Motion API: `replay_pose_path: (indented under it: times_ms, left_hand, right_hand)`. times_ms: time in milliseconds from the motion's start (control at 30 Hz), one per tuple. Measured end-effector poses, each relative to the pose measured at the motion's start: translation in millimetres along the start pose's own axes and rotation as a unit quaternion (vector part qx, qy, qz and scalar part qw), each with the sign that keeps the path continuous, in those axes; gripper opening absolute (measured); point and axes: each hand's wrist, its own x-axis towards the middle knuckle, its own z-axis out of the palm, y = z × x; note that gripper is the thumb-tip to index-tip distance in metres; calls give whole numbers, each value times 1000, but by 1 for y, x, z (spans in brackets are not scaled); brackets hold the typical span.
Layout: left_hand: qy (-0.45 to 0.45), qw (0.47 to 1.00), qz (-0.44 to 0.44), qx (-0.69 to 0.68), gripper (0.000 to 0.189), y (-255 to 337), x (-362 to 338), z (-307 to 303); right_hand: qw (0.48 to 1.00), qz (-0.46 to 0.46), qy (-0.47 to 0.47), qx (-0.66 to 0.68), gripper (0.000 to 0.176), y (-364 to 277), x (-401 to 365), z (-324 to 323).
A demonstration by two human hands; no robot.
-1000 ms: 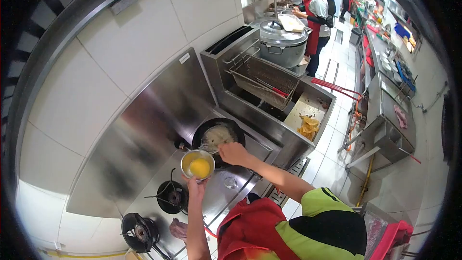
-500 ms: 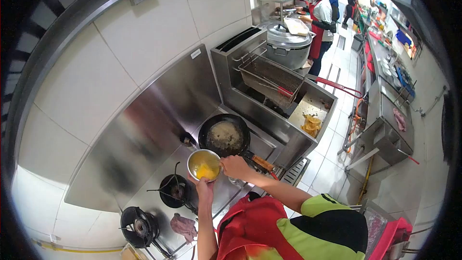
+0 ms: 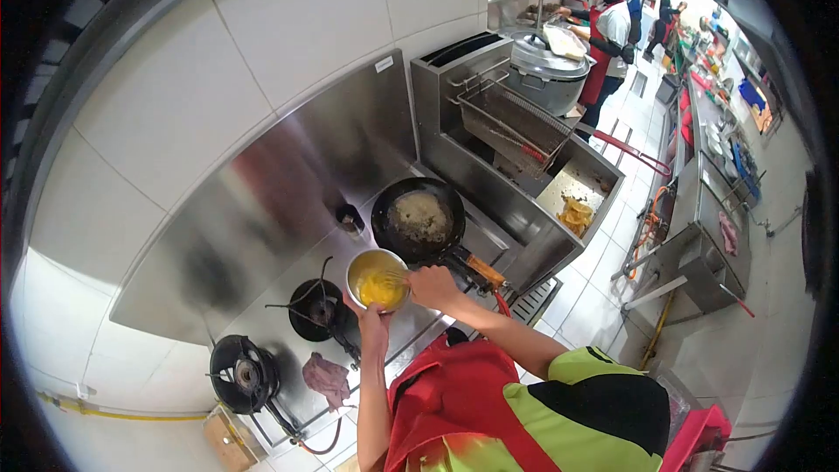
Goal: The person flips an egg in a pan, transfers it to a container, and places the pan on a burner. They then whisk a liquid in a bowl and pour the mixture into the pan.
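Observation:
My left hand [image 3: 374, 322] grips the near rim of a metal bowl [image 3: 357, 269] and holds it slightly tilted. Yellow liquid that looks like beaten egg [image 3: 377, 290] lies in the bowl. From the right, my right hand [image 3: 434, 288] is closed round the handle of a whisk [image 3: 395, 279], its wires reaching into the yellow liquid. Just beyond the bowl, a black frying pan [image 3: 391, 245] with a wooden handle sits on the stove and holds a pale, bubbly liquid [image 3: 422, 217].
Left of the bowl are two burners [image 3: 316, 308] [image 3: 245, 373] and a crumpled cloth [image 3: 326, 378]. A fryer with a wire basket [image 3: 516, 122] stands beyond the pan. A large lidded pot [image 3: 549, 79] is behind it, near a person in a red apron [image 3: 603, 57].
The whisk wires now show more clearly in the yellow liquid, which looks more spread out. The view has shifted, so the pan and fryer appear higher and farther right.

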Motion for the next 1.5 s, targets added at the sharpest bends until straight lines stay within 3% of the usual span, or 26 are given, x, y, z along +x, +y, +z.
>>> replay_pose_path:
  times_ms: [67, 100, 167, 200, 233, 267, 367, 433, 533, 567, 633, 667, 733, 833, 900, 1067, 1167, 1233, 1367, 1433, 1500]
  left_hand:
    - [8, 1000, 4, 18, 87, 0, 3, 0]
    - [1, 1000, 5, -4, 86, -8, 5, -7]
    - [-2, 1000, 1, -22, 85, -5, 1, -10]
    - [5, 1000, -7, -20, 86, 0, -4, -5]
    - [-2, 1000, -9, -3, 87, 1, -4, -4]
    - [-10, 1000, -10, 16, 87, 1, -3, -6]
    - [14, 999, -37, -5, 89, -3, -6, -8]
    - [6, 1000, -23, 17, 89, -8, -4, -9]
    - [20, 998, -13, 59, 88, -11, -2, -15]
    - [4, 999, -40, 33, 89, -8, -6, -16]
    - [-13, 998, -68, 7, 90, -8, -6, -17]
    - [-14, 998, -50, 22, 90, -11, -3, -18]
    - [-11, 999, -30, 37, 90, -11, -2, -22]
    - [-17, 998, -64, -9, 89, -7, -5, -23]
    - [-12, 1000, -15, 11, 90, -3, -4, -17]
    - [-2, 999, -48, 25, 90, -4, 4, -27]
    - [-6, 999, -44, 31, 91, -7, 6, -30]
    - [-14, 998, -49, 24, 91, -8, 6, -31]
    - [-10, 998, -53, 11, 90, -8, 8, -29]
    - [-19, 998, -53, 32, 89, -10, 9, -31]
    - [-15, 999, -47, -21, 88, -14, 9, -32]
  right_hand:
    - [988, -58, -115, -87, 19, 2, -4, 3]
    - [987, -58, -125, -83, 19, 2, -6, 3]
    - [996, -57, -65, -34, 19, -2, -2, 3]
    - [998, 14, -40, -49, 18, -2, -2, 7]
    - [993, 37, -80, -73, 19, -2, -6, 4]
    - [990, -16, -123, -60, 19, 5, -9, 11]
    - [990, -47, -121, -55, 21, -7, -15, 4]
    - [994, 82, -59, -31, 28, -6, -13, 3]
    - [989, -1, -139, -40, 29, -1, -22, 5]
    - [989, -2, -140, -39, 29, -4, -21, 5]
    - [998, 57, -12, 39, 24, -6, -18, 1]
    - [998, 57, -14, 38, 24, -2, -21, 4]
    - [995, -32, -85, -31, 24, 1, -24, 8]
    - [996, 22, -44, 71, 25, -8, -18, 0]
    - [997, 6, -67, 36, 25, 14, -20, 22]
    - [996, -14, -69, 57, 27, 1, -13, 14]
    - [996, 28, -79, -27, 28, 1, -12, 16]
    - [994, -24, -107, 10, 29, -3, -11, 7]
    - [998, 33, -58, -7, 30, 4, -9, 18]
    - [994, -53, -94, -23, 30, 4, -11, 15]
    - [998, -4, -66, 16, 30, -2, -4, 12]
